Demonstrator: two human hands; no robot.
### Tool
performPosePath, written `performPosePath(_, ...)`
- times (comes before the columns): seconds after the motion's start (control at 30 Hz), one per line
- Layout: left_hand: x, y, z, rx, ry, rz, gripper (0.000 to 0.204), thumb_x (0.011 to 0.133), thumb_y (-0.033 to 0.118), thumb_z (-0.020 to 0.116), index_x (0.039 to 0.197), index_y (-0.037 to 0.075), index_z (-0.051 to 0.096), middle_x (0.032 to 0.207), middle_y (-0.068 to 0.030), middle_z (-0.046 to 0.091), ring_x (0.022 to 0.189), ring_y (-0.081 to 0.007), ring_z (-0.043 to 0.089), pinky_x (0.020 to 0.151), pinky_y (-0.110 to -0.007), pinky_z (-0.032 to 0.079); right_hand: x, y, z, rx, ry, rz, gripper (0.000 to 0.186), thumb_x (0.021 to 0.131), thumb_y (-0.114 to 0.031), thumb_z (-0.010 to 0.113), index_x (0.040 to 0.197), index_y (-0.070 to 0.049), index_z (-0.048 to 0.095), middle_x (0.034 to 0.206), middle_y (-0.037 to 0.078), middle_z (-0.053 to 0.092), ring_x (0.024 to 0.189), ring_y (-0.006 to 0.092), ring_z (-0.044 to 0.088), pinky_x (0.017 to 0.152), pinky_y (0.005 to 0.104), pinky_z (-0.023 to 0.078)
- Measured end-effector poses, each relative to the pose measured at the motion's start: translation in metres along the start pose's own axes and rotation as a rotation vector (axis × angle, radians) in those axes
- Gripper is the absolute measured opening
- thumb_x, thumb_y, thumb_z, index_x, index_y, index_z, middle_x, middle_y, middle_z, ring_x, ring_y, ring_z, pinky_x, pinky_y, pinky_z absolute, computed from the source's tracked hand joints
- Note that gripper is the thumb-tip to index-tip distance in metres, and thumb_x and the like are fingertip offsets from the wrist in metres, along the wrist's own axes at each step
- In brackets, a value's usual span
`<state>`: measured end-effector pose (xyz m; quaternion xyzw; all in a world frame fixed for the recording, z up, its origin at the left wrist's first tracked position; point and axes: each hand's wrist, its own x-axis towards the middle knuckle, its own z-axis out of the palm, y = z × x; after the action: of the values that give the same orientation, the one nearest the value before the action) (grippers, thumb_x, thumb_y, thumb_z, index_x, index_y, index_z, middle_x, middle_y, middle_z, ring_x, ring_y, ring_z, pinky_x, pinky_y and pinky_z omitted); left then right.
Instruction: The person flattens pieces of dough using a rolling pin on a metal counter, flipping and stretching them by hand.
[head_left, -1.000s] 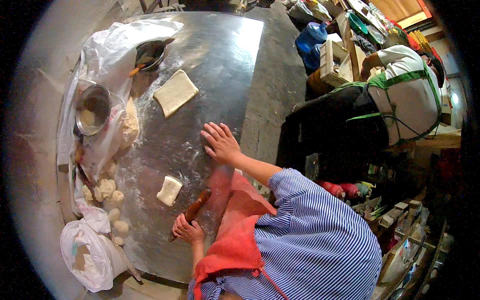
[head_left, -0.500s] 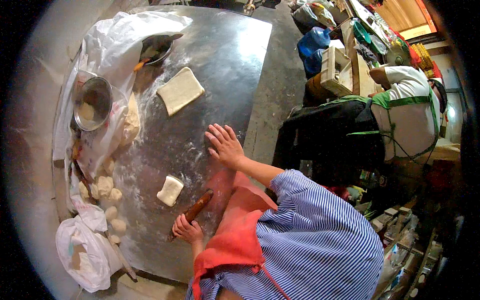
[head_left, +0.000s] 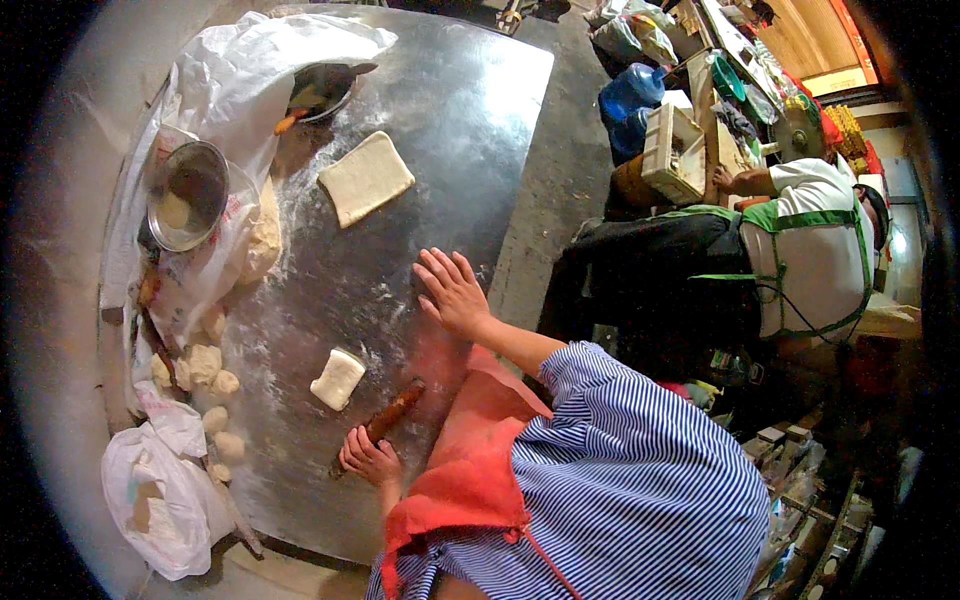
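My left hand (head_left: pixel 368 457) is closed on a dark wooden rolling pin (head_left: pixel 390 415) lying near the table's near edge. Just above the pin sits a small, thick piece of pale dough (head_left: pixel 337 379). My right hand (head_left: pixel 452 295) rests palm down on the floured metal table (head_left: pixel 470 160), fingers apart and holding nothing. Beyond it lies a larger flat rectangle of dough (head_left: pixel 365 178). Along the table's left side are several dough lumps (head_left: pixel 207 368) and a larger dough mass (head_left: pixel 262 238), partly under white plastic sheeting (head_left: pixel 225 60).
A steel bowl (head_left: pixel 188 195) and a dark pan (head_left: pixel 318 92) sit at the left and back. A white sack (head_left: pixel 160 500) is lower left. At right, a co-worker (head_left: pixel 800 240) in a green-strapped apron bends over cluttered shelving with a plastic crate (head_left: pixel 672 150) and blue jugs (head_left: pixel 630 100).
My hands stay on the pin and table. The view has shifted slightly. The co-worker appears lower in the picture, with a hand now showing at the shelving.
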<state>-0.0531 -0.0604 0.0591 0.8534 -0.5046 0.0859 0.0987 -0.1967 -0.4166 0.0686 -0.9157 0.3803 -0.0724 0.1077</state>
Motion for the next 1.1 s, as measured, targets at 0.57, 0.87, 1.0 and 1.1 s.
performPosePath(0.57, 0.005, 0.002, -0.006, -0.001, 0.002, 0.007, 0.042, 0.103, 0.033, 0.042, 0.137, 0.009, 0.049, 0.135, -0.0097, 0.052, 0.124, -0.0309, 0.048, 0.107, -0.055, 0.033, 0.001, 0.001, 0.003, 0.044, 0.055, -0.004, 0.061, 0.098, -0.043, 0.051, 0.151, -0.015, 0.04, 0.161, 0.008, 0.031, 0.152, 0.0247, 0.021, 0.125, 0.046, 0.009)
performPosePath(0.87, 0.0, -0.004, 0.003, 0.034, 0.012, 0.038, 0.046, 0.104, 0.039, 0.038, 0.136, 0.009, 0.049, 0.134, -0.0103, 0.054, 0.123, -0.0315, 0.05, 0.107, -0.054, 0.033, -0.002, 0.005, 0.008, 0.106, 0.061, -0.006, 0.063, 0.096, -0.043, 0.054, 0.15, -0.014, 0.041, 0.162, 0.009, 0.03, 0.153, 0.025, 0.02, 0.125, 0.0481, 0.008)
performPosePath(1.0, 0.001, -0.003, 0.003, 0.02, 0.02, 0.041, 0.045, 0.104, 0.038, 0.038, 0.136, 0.008, 0.049, 0.134, -0.011, 0.054, 0.123, -0.0315, 0.049, 0.106, -0.054, 0.034, -0.003, 0.006, 0.01, 0.115, 0.069, -0.002, 0.063, 0.096, -0.042, 0.053, 0.15, -0.013, 0.041, 0.162, 0.009, 0.031, 0.153, 0.0251, 0.021, 0.125, 0.0481, 0.008)
performPosePath(1.1, 0.001, -0.002, 0.0, 0.023, 0.02, 0.042, 0.045, 0.104, 0.037, 0.038, 0.137, 0.008, 0.049, 0.134, -0.0114, 0.054, 0.123, -0.0316, 0.049, 0.106, -0.053, 0.034, -0.003, 0.005, 0.01, 0.117, 0.081, -0.003, 0.062, 0.096, -0.042, 0.054, 0.15, -0.012, 0.041, 0.161, 0.009, 0.032, 0.152, 0.0256, 0.021, 0.125, 0.0482, 0.008)
